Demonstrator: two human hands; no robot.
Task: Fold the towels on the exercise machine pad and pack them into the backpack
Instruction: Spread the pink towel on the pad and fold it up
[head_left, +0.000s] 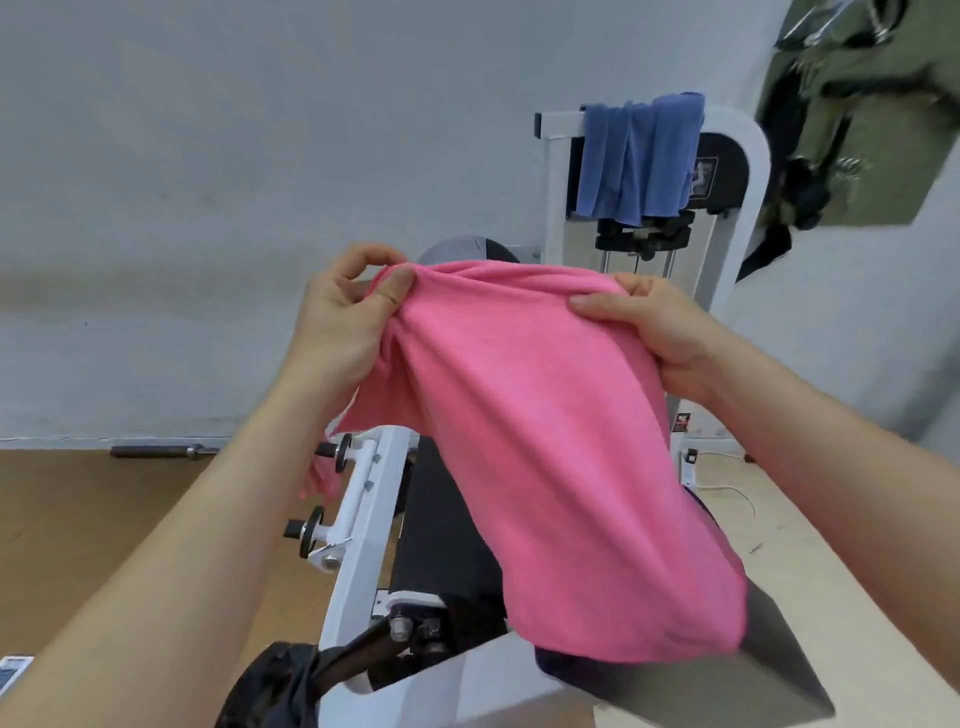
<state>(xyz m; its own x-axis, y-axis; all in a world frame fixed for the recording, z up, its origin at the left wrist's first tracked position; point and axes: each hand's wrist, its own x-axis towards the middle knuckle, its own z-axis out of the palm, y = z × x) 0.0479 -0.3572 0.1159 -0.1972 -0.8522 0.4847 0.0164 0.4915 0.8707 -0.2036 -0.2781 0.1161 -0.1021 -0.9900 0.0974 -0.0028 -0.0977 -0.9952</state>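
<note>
Pink towel (545, 467) held up above the black pad (436, 530) of the exercise machine, its lower part hanging down in front of the pad. The left hand (343, 322) pinches one upper corner between thumb and curled fingers; the right hand (654, 332) grips the opposite upper edge, the two hands set apart with the cloth between them. A blue towel (639, 156) hangs over the top of the white frame (556, 171) behind. A dark bag (275, 686) lies at the lower edge beside the machine; its contents cannot be seen
</note>
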